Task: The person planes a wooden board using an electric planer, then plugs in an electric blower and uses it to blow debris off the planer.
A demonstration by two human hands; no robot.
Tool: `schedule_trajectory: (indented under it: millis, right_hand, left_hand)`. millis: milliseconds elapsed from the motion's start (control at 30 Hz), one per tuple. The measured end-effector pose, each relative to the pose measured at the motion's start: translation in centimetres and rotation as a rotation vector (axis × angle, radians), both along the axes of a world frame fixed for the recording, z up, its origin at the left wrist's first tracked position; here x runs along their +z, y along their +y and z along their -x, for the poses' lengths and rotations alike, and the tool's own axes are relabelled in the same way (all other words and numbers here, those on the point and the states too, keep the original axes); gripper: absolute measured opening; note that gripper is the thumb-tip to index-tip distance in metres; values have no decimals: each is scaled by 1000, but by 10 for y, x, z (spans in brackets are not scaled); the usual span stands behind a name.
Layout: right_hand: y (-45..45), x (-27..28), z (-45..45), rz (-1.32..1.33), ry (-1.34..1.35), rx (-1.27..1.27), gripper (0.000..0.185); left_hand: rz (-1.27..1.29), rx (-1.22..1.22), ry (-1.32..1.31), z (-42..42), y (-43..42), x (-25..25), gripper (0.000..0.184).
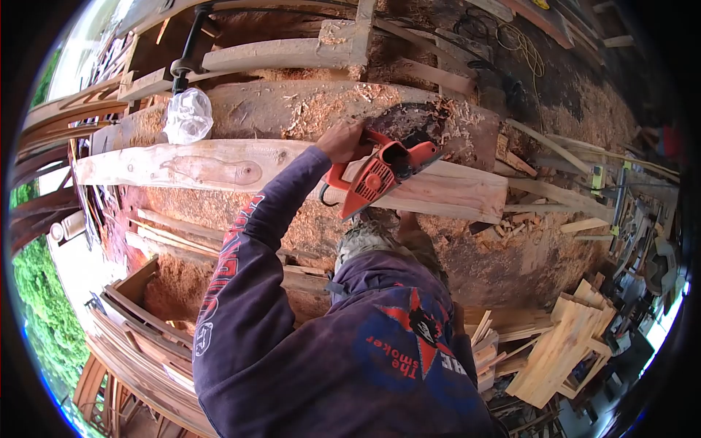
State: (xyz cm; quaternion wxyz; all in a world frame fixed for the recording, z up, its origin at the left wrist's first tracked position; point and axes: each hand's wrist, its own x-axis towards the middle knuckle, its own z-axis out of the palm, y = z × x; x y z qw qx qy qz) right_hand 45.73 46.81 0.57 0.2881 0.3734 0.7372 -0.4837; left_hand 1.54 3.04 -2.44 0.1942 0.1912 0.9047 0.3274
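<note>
My left hand (343, 142) is closed on the handle of an orange electric hand planer (376, 179). The planer sits tilted over the right half of a long pale wooden board (204, 164); whether it touches the board I cannot tell. That board lies crosswise in front of my body, its face showing knots and grain. Behind it runs a wider, thick timber (255, 109), strewn with curled shavings (321, 109) near my left hand. My right hand cannot be made out.
A clear plastic bag (188, 117) hangs round the lower end of a dark rod at the upper left. Wooden strips (175, 226) lie to the left, over sawdust. Joined pale panels (558, 343) stand at the lower right. A yellow cord (522, 47) lies coiled at the upper right.
</note>
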Motion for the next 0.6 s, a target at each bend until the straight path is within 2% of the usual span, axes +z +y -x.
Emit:
schedule_trajectory:
  millis: [67,200,333,433,500,533,600]
  right_hand:
    - [34,-49,-37,-94,-18,89,28]
    - [31,-35,-15,-212,-32,357,24]
    - [31,-35,-11,-163,79,360,25]
    - [34,-45,-17,-199,117,339,24]
    - [29,-43,-17,-77,99,121,25]
    - [39,-56,-30,-80,101,124,25]
    - [45,-73,-43,-216,143,480,27]
  left_hand:
    - [11,8,-6,-2,-1,9,43]
    - [18,39,62,-6,-1,-3,44]
    - [-54,61,47,-9,0,6,45]
    - [26,83,-13,-10,3,1,45]
    - [10,79,-18,-10,2,1,45]
    - [7,82,-17,-10,3,-1,45]
    - [8,66,36,-8,4,-9,43]
